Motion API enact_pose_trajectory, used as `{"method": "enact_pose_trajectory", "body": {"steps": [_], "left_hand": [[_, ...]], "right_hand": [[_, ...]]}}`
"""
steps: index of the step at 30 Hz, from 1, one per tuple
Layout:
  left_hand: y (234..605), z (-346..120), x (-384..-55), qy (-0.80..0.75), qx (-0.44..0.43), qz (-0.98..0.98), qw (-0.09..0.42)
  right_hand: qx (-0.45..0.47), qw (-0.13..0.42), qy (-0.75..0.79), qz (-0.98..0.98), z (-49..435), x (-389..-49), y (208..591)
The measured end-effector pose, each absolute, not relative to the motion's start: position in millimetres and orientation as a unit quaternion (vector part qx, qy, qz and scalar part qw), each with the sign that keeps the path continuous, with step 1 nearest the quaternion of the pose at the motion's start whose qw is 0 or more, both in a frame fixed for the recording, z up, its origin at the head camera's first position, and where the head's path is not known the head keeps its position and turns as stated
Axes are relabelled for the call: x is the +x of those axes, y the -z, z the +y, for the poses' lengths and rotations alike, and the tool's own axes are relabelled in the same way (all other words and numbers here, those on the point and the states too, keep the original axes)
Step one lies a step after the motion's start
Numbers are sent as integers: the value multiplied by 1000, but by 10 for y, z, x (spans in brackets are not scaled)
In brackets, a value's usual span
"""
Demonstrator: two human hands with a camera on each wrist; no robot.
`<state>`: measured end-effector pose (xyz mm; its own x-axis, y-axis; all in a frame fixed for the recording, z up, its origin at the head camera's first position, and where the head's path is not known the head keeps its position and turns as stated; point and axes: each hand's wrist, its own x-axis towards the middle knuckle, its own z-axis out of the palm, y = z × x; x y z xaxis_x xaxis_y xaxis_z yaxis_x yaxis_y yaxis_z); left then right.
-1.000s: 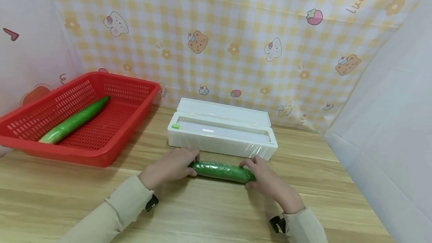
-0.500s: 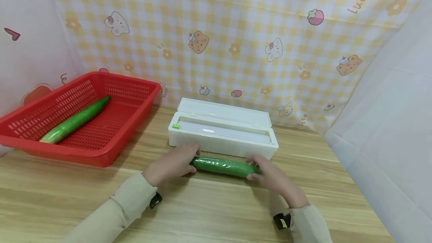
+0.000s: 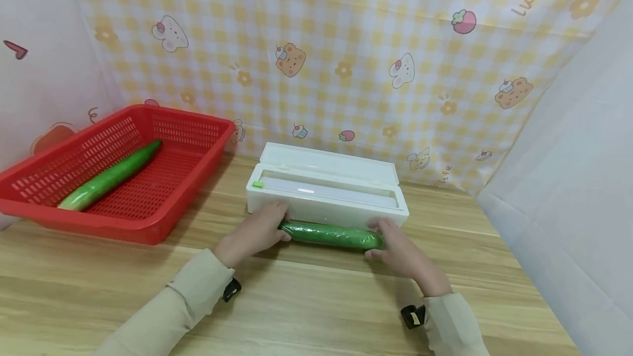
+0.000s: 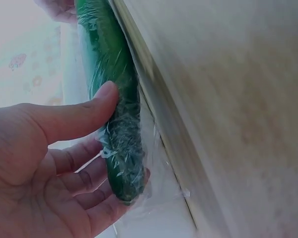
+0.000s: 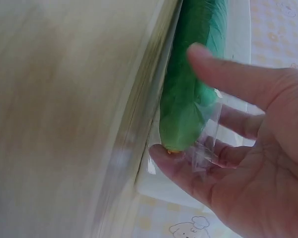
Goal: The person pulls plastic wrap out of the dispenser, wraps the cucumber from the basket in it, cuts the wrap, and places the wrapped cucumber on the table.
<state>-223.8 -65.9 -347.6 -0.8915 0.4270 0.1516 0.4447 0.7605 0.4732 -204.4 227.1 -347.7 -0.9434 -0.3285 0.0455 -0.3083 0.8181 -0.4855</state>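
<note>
A cucumber (image 3: pixel 331 234) wrapped in shiny clear film lies crosswise just in front of a white cling film box (image 3: pixel 326 210). At its left end my left hand (image 3: pixel 259 232) grips it, the thumb (image 4: pixel 107 94) on the near side and the fingers behind. My right hand (image 3: pixel 398 249) holds the other end between its thumb (image 5: pixel 201 54) and bent fingers. Loose clear film (image 4: pixel 161 168) sticks out past the cucumber's left end, and more film (image 5: pixel 206 148) bunches by the right fingers. The box lid (image 3: pixel 328 163) stands raised at the back.
To the left stands a red plastic basket (image 3: pixel 163 218) with another cucumber (image 3: pixel 111 180) inside. A green tab (image 3: pixel 258 184) shows at the box's left end. Behind the wooden table (image 3: pixel 306 312) hangs a patterned yellow cloth (image 3: pixel 341 32).
Both hands have moved the wrapped cucumber away from me, closer to the box and slightly right. My right hand has shifted outward at its end. The box and basket stay put.
</note>
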Motion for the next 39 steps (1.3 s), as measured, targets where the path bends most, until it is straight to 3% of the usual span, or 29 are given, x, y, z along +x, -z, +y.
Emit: {"method": "enact_pose_trajectory", "body": {"steps": [12, 32, 36, 39], "left_hand": [[3473, -679, -2247, 271, -214, -938, 43], [3318, -863, -2325, 280, -192, -940, -21], [3232, -944, -2352, 310, -169, -935, 18], [3200, -1006, -2394, 339, -145, -926, 83]], "right_hand": [[-169, -4, 241, 956, 2383, -2096, 3501], [-170, 31, 236, 956, 2419, -2035, 3401], [-154, 2, 201, 967, 2333, -1950, 3303], [-148, -27, 165, 975, 2179, -1898, 3231]]}}
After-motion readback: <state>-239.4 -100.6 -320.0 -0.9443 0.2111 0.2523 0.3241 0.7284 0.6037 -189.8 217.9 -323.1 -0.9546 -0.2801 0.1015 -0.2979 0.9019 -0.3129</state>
